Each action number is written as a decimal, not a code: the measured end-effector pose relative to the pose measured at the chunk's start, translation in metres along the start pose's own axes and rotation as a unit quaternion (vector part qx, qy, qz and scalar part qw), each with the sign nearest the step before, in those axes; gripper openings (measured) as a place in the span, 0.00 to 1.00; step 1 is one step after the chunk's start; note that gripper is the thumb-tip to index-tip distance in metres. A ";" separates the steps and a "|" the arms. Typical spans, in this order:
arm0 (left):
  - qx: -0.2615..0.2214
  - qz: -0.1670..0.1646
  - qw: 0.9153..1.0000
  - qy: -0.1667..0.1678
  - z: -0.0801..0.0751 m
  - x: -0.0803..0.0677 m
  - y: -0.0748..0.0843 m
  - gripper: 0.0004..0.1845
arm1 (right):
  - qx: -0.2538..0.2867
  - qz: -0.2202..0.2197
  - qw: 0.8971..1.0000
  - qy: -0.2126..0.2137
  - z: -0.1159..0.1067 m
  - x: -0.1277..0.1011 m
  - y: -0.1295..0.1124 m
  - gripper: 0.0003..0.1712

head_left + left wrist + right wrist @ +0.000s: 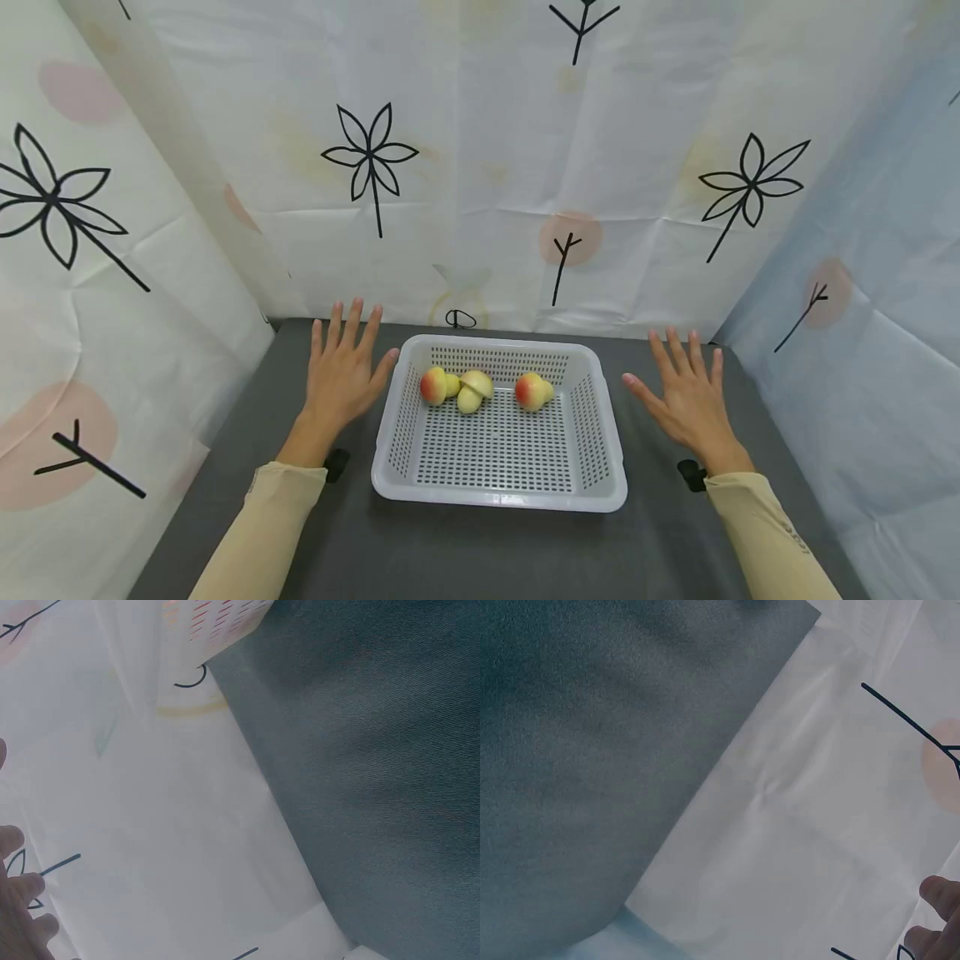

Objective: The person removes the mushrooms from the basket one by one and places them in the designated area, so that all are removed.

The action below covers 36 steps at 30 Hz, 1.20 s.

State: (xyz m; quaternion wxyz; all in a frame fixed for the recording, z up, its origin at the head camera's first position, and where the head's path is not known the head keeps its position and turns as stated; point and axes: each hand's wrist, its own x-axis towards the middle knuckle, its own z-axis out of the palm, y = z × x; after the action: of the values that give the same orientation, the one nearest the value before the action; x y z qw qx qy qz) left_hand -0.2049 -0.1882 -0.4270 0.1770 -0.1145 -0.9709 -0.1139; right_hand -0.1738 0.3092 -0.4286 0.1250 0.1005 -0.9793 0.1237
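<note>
Basket (501, 492) sits mid-table (480, 550), white, perforated, long side toward the person. All places below are given from the basket.

Left hand (341, 375): flat, fingers straight and spread, holding nothing; just beside the basket's left rim, thumb close to the wall, contact not clear. Right hand (686, 396): also flat and spread, nothing held, to the right of the basket and a little further off than the left. Wrist views show only fingertips (15, 900) against the backdrop (817, 825), which adds nothing on grip.

Inside the basket, along the far wall: 3 fruit items. Peach (433, 386) at far left, cut peach pieces (474, 390) touching or nearly touching it, second peach (531, 391) at far right, apart from the others. Near half of the basket floor is bare mesh.

Risks, judged from this layout:
- Round fruit is loose on a smooth floor; any tilt or quick lift of the basket would likely send it rolling toward the near wall.
- Left thumb is so close to the rim that a careless move could nudge the light basket sideways.
- Cut pieces look small; a clumsy grab could push them against the neighbouring peach.
</note>
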 end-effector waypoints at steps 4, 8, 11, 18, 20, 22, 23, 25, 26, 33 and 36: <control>-0.013 0.001 1.000 0.006 0.001 -0.005 -0.001 0.39 | 0.007 -0.003 1.000 -0.015 0.001 -0.003 -0.003 0.50; -0.029 0.002 0.999 0.014 0.004 -0.011 -0.002 0.40 | 0.020 -0.010 1.000 -0.019 0.001 -0.007 -0.007 0.49; -0.055 -0.001 0.998 0.010 0.006 -0.016 -0.002 0.40 | 0.037 -0.014 0.999 -0.008 0.002 -0.010 -0.010 0.47; -0.153 -0.029 0.987 -0.029 0.016 -0.031 0.003 0.41 | 0.089 -0.016 0.996 0.014 0.003 -0.019 -0.017 0.41; -0.197 -0.040 0.979 -0.044 0.021 -0.036 0.005 0.41 | 0.106 -0.004 0.994 0.009 0.004 -0.022 -0.019 0.39; -0.254 -0.050 0.964 -0.056 0.027 -0.041 0.007 0.41 | 0.129 0.009 0.992 0.001 0.004 -0.024 -0.020 0.38; -0.282 -0.054 0.956 -0.062 0.029 -0.043 0.007 0.40 | 0.141 0.016 0.990 -0.003 0.004 -0.025 -0.021 0.37; -0.334 -0.066 0.937 -0.073 0.035 -0.047 0.008 0.39 | 0.171 0.031 0.985 -0.013 0.005 -0.027 -0.023 0.37; -0.361 -0.071 0.927 -0.077 0.038 -0.049 0.009 0.39 | 0.188 0.037 0.981 -0.019 0.005 -0.028 -0.024 0.37; -0.529 -0.094 0.838 -0.094 0.059 -0.061 0.013 0.35 | 0.268 0.072 0.958 -0.074 0.020 -0.035 -0.032 0.40; -0.556 -0.104 0.819 -0.099 0.067 -0.064 0.014 0.34 | 0.297 0.084 0.947 -0.088 0.030 -0.040 -0.033 0.40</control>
State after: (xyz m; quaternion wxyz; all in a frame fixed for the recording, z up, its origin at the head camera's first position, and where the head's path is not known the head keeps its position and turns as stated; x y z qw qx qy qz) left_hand -0.1644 -0.1693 -0.5089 -0.0263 -0.1027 -0.7612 -0.6397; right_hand -0.1351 0.2768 -0.4606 -0.0080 0.0610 -0.9103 0.4094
